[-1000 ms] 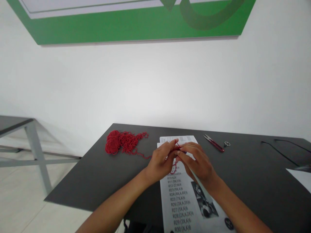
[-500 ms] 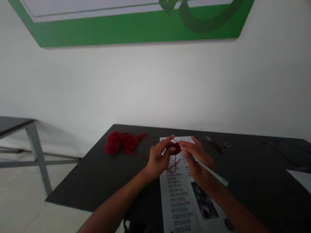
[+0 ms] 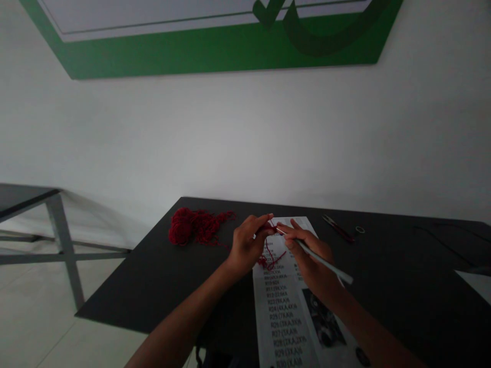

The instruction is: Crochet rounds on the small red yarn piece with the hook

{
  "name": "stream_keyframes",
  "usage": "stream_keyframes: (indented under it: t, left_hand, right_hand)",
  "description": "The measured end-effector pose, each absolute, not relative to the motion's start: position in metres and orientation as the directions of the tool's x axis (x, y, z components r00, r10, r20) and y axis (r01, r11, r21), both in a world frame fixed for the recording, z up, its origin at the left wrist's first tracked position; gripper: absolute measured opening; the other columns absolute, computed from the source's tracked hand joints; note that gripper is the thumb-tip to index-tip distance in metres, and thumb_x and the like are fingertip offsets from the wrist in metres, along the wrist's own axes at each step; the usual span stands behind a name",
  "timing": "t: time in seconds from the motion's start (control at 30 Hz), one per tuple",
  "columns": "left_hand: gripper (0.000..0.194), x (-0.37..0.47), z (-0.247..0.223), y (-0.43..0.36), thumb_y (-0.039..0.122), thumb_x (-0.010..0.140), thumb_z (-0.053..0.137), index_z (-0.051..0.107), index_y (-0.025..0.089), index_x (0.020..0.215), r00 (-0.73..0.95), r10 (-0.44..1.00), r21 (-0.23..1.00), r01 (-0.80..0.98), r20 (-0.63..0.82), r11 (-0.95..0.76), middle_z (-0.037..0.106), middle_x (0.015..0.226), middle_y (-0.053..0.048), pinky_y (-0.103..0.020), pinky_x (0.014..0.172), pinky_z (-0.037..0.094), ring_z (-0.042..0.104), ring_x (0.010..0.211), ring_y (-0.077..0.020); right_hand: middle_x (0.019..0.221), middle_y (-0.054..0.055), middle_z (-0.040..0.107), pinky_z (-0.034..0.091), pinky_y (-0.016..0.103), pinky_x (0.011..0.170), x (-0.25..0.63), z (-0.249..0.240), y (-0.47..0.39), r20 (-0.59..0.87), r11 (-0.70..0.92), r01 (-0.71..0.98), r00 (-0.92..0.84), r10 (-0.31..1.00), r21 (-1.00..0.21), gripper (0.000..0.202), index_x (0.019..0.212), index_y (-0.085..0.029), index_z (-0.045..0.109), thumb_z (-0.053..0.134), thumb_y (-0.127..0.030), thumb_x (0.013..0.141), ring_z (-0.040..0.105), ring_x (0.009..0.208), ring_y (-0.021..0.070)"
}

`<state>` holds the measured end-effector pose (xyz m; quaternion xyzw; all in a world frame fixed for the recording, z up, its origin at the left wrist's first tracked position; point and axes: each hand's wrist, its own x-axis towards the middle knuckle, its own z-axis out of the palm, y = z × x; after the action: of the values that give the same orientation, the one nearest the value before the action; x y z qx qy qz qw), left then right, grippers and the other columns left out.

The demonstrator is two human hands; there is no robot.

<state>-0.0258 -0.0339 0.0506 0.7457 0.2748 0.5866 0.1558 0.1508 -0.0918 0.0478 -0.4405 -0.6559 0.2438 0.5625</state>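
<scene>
Over the dark desk [image 3: 153, 278] and printed sheet [image 3: 282, 327], the left hand [image 3: 245, 246] pinches red crochet [image 3: 271, 229], seemingly early on; the right hand [image 3: 312, 273] grips the hook [image 3: 326, 263]; much yarn [image 3: 181, 226] remains unworked.

From my remote seat I have 2 bare arms reaching forward, the left forearm [image 3: 187, 317] and right forearm [image 3: 364, 322] angling inward. My left hand [image 3: 247, 243] is curled, its thumb and index finger reaching toward my right hand [image 3: 312, 255]. That 1 is closed in a pencil-like grip, fingers bent and pointing inward. The 2 hands' fingertips nearly meet.
</scene>
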Motion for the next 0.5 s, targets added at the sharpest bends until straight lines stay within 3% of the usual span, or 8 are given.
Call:
stream_keyframes:
  t: [0.13,0.23,0.3,0.37,0.43,0.5]
  left_hand:
    - [0.025,-0.024,0.05,-0.032,0.018,0.091,0.067,0.075,0.018,0.115,0.125,0.67,0.648,0.18,0.731,-0.74,0.071,0.083,-0.004,-0.025,0.063,0.056,0.067,0.069,-0.0135]
    - [0.022,-0.024,0.051,-0.031,0.019,0.089,0.068,0.078,0.019,0.108,0.104,0.734,0.718,0.155,0.671,-0.678,0.073,0.083,-0.004,-0.026,0.066,0.058,0.069,0.071,-0.0148]
    - [0.02,-0.023,0.05,-0.03,0.021,0.085,0.072,0.079,0.019,0.104,0.106,0.771,0.76,0.129,0.628,-0.637,0.075,0.083,-0.005,-0.028,0.069,0.059,0.071,0.072,-0.0166]
    - [0.019,-0.022,0.049,-0.031,0.025,0.082,0.076,0.08,0.018,0.1,0.104,0.803,0.798,0.093,0.587,-0.595,0.077,0.082,-0.006,-0.03,0.071,0.059,0.073,0.075,-0.019]
    - [0.021,-0.019,0.048,-0.033,0.027,0.08,0.078,0.08,0.018,0.099,0.111,0.831,0.832,0.048,0.546,-0.553,0.079,0.085,-0.007,-0.031,0.074,0.06,0.075,0.077,-0.0209]
    - [0.025,-0.016,0.047,-0.037,0.028,0.08,0.079,0.079,0.019,0.103,0.138,0.844,0.85,0.016,0.519,-0.526,0.081,0.089,-0.007,-0.031,0.074,0.061,0.076,0.079,-0.0218]
  right_hand:
    - [0.139,0.001,0.069,0.038,0.056,0.122,0.147,0.042,-0.095,0.592,0.55,0.398,-0.023,0.806,-0.734,0.028,0.121,-0.032,0.07,0.059,-0.043,0.098,0.041,0.15,0.0287]
    - [0.138,0.003,0.069,0.039,0.059,0.12,0.146,0.041,-0.095,0.589,0.547,0.356,0.009,0.808,-0.757,0.03,0.124,-0.032,0.07,0.059,-0.044,0.099,0.04,0.15,0.0313]
    - [0.129,0.005,0.075,0.044,0.059,0.115,0.147,0.043,-0.091,0.552,0.531,0.203,0.059,0.832,-0.823,0.025,0.114,-0.03,0.073,0.058,-0.043,0.099,0.055,0.14,0.0323]
    - [0.113,0.006,0.08,0.055,0.055,0.104,0.15,0.046,-0.084,0.486,0.49,-0.046,0.078,0.87,-0.87,0.023,0.096,-0.027,0.073,0.057,-0.042,0.1,0.073,0.113,0.0293]
    - [0.102,0.006,0.081,0.061,0.051,0.093,0.152,0.046,-0.075,0.463,0.451,-0.265,0.019,0.886,-0.852,0.026,0.087,-0.025,0.07,0.057,-0.045,0.1,0.077,0.098,0.0266]
    - [0.097,0.005,0.08,0.063,0.046,0.085,0.153,0.044,-0.069,0.475,0.452,-0.316,0.007,0.88,-0.834,0.025,0.087,-0.026,0.07,0.061,-0.047,0.097,0.077,0.092,0.0244]
